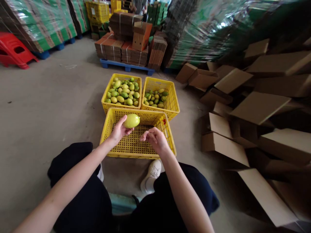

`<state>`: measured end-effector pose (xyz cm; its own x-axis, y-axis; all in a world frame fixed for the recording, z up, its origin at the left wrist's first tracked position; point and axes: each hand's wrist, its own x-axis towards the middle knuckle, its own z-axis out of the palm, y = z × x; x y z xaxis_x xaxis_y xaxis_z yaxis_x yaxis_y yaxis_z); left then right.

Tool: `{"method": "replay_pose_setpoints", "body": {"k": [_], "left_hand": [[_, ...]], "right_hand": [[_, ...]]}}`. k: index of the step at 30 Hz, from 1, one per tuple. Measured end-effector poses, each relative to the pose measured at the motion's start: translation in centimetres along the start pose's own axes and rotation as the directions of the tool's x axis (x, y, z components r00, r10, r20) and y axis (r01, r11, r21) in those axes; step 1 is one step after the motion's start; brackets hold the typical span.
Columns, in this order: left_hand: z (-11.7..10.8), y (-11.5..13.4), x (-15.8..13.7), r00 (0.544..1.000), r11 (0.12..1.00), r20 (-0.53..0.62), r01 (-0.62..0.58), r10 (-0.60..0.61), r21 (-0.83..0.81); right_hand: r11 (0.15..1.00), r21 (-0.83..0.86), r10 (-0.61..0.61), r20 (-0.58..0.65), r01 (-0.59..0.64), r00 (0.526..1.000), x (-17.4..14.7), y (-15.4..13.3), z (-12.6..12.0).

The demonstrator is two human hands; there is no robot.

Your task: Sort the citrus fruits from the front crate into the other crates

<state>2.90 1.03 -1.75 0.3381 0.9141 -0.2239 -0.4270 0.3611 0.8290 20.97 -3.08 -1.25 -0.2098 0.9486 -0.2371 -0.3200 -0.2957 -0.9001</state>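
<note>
Cardboard boxes: I see them heaped along the right of the frame; flat packs stacked on a blue pallet at upper centre
Near crate: yellow, centre of frame, just beyond my shoe; its mesh floor shows bare
Far crates: 2 yellow ones side by side behind it; left crate heaped with green-yellow fruit, right crate partly filled
Right hand: over the near crate; fingers curled in, pinched together, nothing visible in them
Left hand: fingers gripping the mango
Mango: yellow-green, held above the near crate's far rim
</note>
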Motion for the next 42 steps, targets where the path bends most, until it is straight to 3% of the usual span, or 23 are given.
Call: {"method": "replay_pose_setpoints", "body": {"k": [9,16,22,27,29,31,33,36,39,42], "left_hand": [[-0.3,-0.6,0.1,0.999,0.998,-0.036,0.029,-0.031,-0.056],[-0.4,-0.7,0.1,1.000,0.999,-0.023,0.020,-0.021,-0.028],[0.0,-0.3,-0.1,0.998,0.995,-0.050,0.040,-0.045,-0.090],[0.1,-0.3,-0.1,0.999,0.998,-0.030,0.038,-0.040,-0.056],[0.2,-0.5,-0.1,1.000,1.000,-0.011,0.003,-0.004,-0.015],[0.3,-0.8,-0.2,0.993,0.991,-0.039,-0.105,0.108,0.081],[0.5,-1.4,-0.2,0.953,0.929,-0.090,-0.258,0.291,0.265],[0.7,-2.3,0.2,0.835,0.712,-0.068,-0.421,0.547,0.563],[1.0,-3.0,0.7,0.742,0.505,0.035,-0.489,0.670,0.711],[1.2,-3.2,1.1,0.689,0.368,0.127,-0.524,0.714,0.768]], "right_hand": [[1.000,-0.011,0.028,-0.088,-0.029,0.996,-0.2,0.0,0.1],[0.997,0.074,0.011,-0.129,-0.001,0.992,-0.1,0.6,-0.1],[0.989,0.149,0.020,-0.065,-0.010,0.998,-0.1,0.0,0.3],[0.991,0.129,0.059,-0.113,-0.045,0.992,0.1,0.0,0.6],[0.994,0.101,0.052,-0.094,-0.042,0.994,0.2,0.1,0.8],[0.998,0.058,0.037,-0.086,-0.032,0.996,0.2,0.2,1.2],[0.999,0.046,0.034,-0.099,-0.029,0.994,0.4,0.5,1.9],[0.993,0.109,0.049,-0.098,-0.039,0.994,0.9,0.9,2.8],[0.989,0.145,0.021,-0.153,0.001,0.988,1.5,1.0,3.2],[0.990,0.123,-0.039,-0.222,0.067,0.974,1.8,0.7,3.3]]}}
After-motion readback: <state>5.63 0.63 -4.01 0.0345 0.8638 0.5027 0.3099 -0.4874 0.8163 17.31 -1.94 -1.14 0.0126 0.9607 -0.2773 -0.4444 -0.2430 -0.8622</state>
